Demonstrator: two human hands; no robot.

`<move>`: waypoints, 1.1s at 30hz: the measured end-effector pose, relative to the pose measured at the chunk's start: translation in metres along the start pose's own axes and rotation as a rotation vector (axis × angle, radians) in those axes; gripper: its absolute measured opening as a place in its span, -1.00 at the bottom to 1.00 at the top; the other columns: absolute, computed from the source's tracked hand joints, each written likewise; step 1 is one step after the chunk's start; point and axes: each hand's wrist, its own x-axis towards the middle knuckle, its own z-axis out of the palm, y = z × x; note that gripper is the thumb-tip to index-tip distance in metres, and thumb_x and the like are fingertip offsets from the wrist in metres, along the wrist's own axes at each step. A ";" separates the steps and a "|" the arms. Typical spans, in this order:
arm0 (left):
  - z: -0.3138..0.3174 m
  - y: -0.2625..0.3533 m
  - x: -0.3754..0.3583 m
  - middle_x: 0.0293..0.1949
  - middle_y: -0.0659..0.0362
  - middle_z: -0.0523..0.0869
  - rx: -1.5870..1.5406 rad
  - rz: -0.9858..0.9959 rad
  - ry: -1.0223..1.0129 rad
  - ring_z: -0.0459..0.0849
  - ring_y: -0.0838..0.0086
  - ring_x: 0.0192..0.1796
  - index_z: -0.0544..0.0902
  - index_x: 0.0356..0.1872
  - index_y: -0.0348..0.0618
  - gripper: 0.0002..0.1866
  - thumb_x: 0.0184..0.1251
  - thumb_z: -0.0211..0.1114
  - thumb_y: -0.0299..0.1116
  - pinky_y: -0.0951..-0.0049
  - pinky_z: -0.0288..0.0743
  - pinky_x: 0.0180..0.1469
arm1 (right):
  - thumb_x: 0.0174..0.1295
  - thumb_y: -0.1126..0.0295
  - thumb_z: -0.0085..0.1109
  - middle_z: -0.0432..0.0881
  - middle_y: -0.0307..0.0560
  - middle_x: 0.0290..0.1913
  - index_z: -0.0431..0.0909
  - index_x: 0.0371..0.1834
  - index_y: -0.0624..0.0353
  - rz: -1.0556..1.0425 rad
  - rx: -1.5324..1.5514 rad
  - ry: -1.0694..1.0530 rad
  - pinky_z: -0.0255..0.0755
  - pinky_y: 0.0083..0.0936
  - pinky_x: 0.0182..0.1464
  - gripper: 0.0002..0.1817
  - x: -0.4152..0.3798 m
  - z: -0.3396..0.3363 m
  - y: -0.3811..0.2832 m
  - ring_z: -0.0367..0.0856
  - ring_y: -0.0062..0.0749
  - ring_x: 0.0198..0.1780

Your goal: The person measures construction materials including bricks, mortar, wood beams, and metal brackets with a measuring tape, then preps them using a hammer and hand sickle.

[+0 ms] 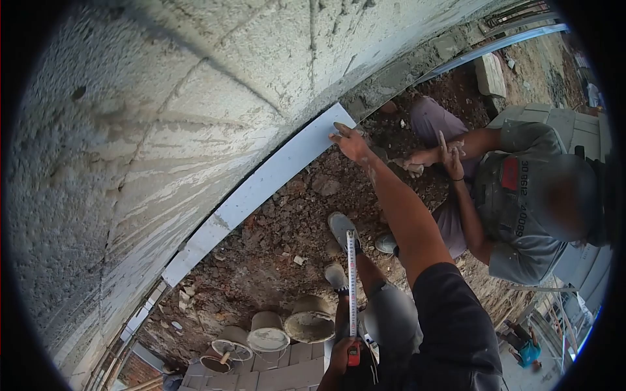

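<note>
right hand spread flat on white strip lying at wall base | left hand gripping tape measure, blade extended upward | co-worker crouches nearby

The co-worker's head is blurred. The dark lens border cuts off the wall and the buckets' surroundings. The tape measure markings are too small to read.
</note>
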 end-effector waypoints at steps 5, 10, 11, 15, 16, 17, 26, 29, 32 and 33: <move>0.000 0.001 0.008 -0.36 0.09 0.64 -0.017 -0.011 0.012 0.64 0.41 -0.33 0.58 -0.17 -0.32 -0.65 0.29 0.11 -0.18 0.47 0.50 -0.25 | 0.23 0.16 0.14 0.13 0.09 0.39 0.13 0.35 0.29 0.036 -0.001 -0.016 0.06 -0.32 0.34 -0.30 0.001 0.004 0.009 0.10 -0.13 0.39; -0.003 -0.006 0.011 -0.34 0.10 0.64 0.058 -0.017 0.005 0.64 0.41 -0.33 0.57 -0.16 -0.32 -0.64 0.29 0.12 -0.16 0.46 0.50 -0.24 | 0.24 0.03 0.09 0.08 0.17 0.40 0.05 0.35 0.38 -0.093 0.183 -0.073 0.01 -0.33 0.37 -0.20 -0.001 0.023 0.015 0.07 -0.12 0.41; -0.005 -0.010 0.014 -0.34 0.10 0.64 0.056 -0.019 0.008 0.64 0.41 -0.33 0.57 -0.16 -0.32 -0.64 0.29 0.12 -0.16 0.46 0.50 -0.24 | 0.24 0.03 0.09 0.08 0.17 0.40 0.05 0.35 0.38 -0.091 0.185 -0.075 0.01 -0.33 0.37 -0.20 -0.007 0.030 0.010 0.07 -0.12 0.41; -0.007 -0.020 0.020 -0.33 0.11 0.64 0.054 -0.017 -0.003 0.64 0.42 -0.30 0.56 -0.16 -0.31 -0.64 0.30 0.11 -0.16 0.46 0.50 -0.21 | 0.26 -0.03 0.01 0.09 0.15 0.40 0.02 0.40 0.23 0.035 -0.078 -0.175 0.00 -0.28 0.38 -0.22 -0.034 0.057 -0.025 0.06 -0.06 0.41; -0.007 -0.021 0.020 -0.33 0.11 0.64 0.059 -0.009 -0.003 0.64 0.42 -0.29 0.56 -0.16 -0.31 -0.65 0.31 0.10 -0.16 0.47 0.50 -0.20 | 0.27 -0.01 -0.02 0.11 0.15 0.39 0.02 0.40 0.21 0.069 -0.104 -0.159 -0.01 -0.30 0.39 -0.25 -0.038 0.058 -0.035 0.07 -0.05 0.41; -0.004 -0.019 0.017 -0.33 0.11 0.64 0.057 -0.013 0.004 0.64 0.42 -0.29 0.56 -0.16 -0.31 -0.65 0.31 0.10 -0.16 0.47 0.50 -0.20 | 0.28 0.02 -0.04 0.13 0.15 0.38 0.02 0.40 0.20 0.104 -0.130 -0.142 -0.01 -0.32 0.40 -0.27 -0.040 0.061 -0.037 0.08 -0.04 0.40; -0.003 -0.014 0.010 -0.34 0.12 0.63 0.087 0.010 -0.004 0.63 0.44 -0.30 0.56 -0.17 -0.30 -0.64 0.32 0.08 -0.15 0.47 0.48 -0.23 | 0.26 -0.03 -0.01 0.16 0.19 0.36 0.05 0.41 0.02 0.051 -0.105 -0.115 0.03 -0.26 0.37 -0.28 -0.039 0.070 -0.040 0.12 0.01 0.38; -0.004 -0.015 0.011 -0.33 0.11 0.63 0.067 0.034 -0.005 0.63 0.44 -0.30 0.56 -0.18 -0.30 -0.63 0.32 0.07 -0.14 0.46 0.48 -0.23 | 0.26 -0.02 -0.02 0.13 0.18 0.38 0.02 0.42 0.04 0.102 -0.142 -0.117 0.00 -0.28 0.39 -0.27 -0.047 0.064 -0.057 0.10 0.00 0.39; -0.009 -0.019 0.012 -0.33 0.11 0.64 0.080 0.015 0.001 0.63 0.43 -0.30 0.56 -0.17 -0.30 -0.63 0.32 0.06 -0.15 0.46 0.48 -0.22 | 0.27 0.09 -0.02 0.12 0.19 0.38 0.02 0.37 0.31 0.096 -0.151 -0.101 -0.03 -0.39 0.40 -0.28 -0.051 0.063 -0.065 0.08 -0.06 0.40; -0.010 -0.021 0.013 -0.33 0.10 0.63 0.075 0.019 0.001 0.63 0.42 -0.29 0.56 -0.17 -0.31 -0.63 0.32 0.06 -0.15 0.46 0.48 -0.22 | 0.27 0.09 -0.02 0.12 0.19 0.38 0.02 0.37 0.31 0.099 -0.150 -0.101 -0.03 -0.39 0.40 -0.28 -0.050 0.064 -0.060 0.08 -0.06 0.40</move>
